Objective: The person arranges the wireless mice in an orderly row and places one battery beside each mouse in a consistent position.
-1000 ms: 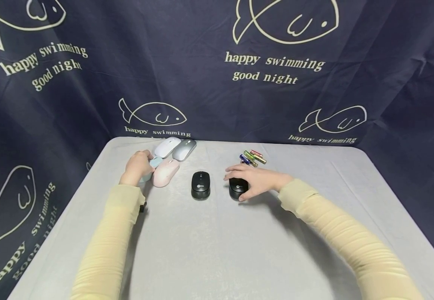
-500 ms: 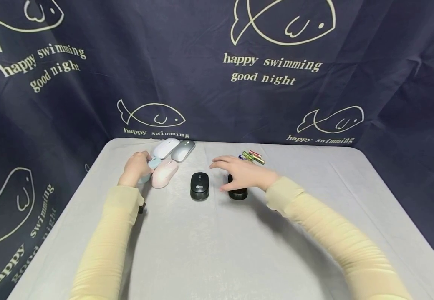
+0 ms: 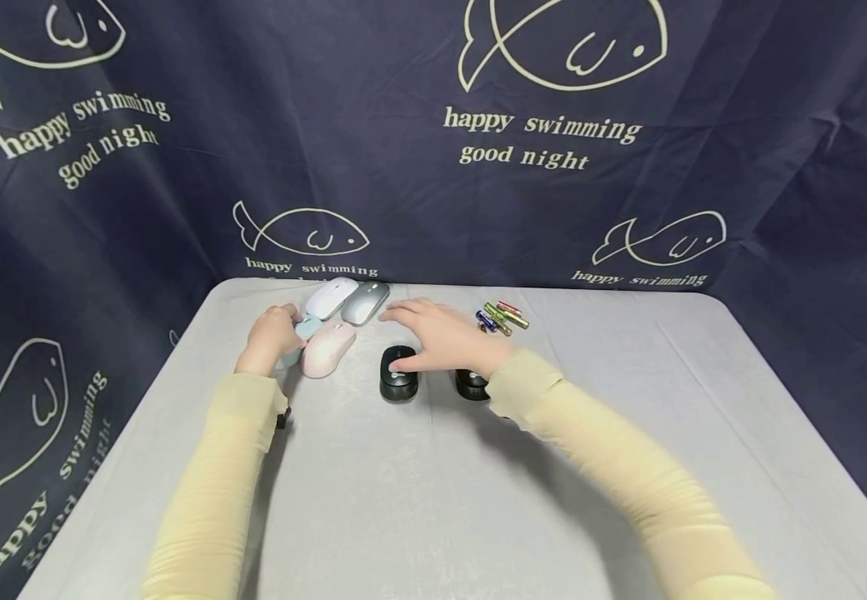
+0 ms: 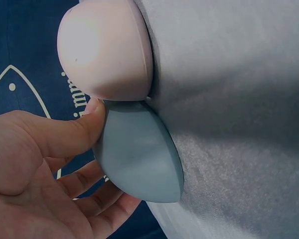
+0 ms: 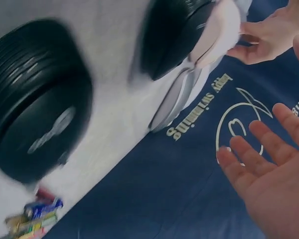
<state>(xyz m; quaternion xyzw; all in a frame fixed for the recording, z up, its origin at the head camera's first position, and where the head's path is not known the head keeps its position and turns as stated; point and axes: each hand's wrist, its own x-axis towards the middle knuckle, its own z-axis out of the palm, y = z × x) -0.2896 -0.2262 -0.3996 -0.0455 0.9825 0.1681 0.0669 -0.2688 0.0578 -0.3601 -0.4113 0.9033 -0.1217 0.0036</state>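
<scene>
At the table's left side my left hand grips a light blue computer mouse, thumb on one side and fingers on the other. A pink mouse touches the blue one. My right hand hovers with spread fingers and holds nothing. Its thumb overlaps the left black mouse in the head view; contact cannot be told there, but the right wrist view shows the hand apart from the mice. Partly hidden under the right wrist is another black mouse.
Behind the pink mouse lie a white mouse and a grey mouse, side by side. Several colourful batteries sit in a pile toward the back. A dark blue curtain hangs beyond the table's far edge.
My right hand has let go of the right black mouse, lifted and moved left toward the other black mouse. My left hand stays on the blue mouse.
</scene>
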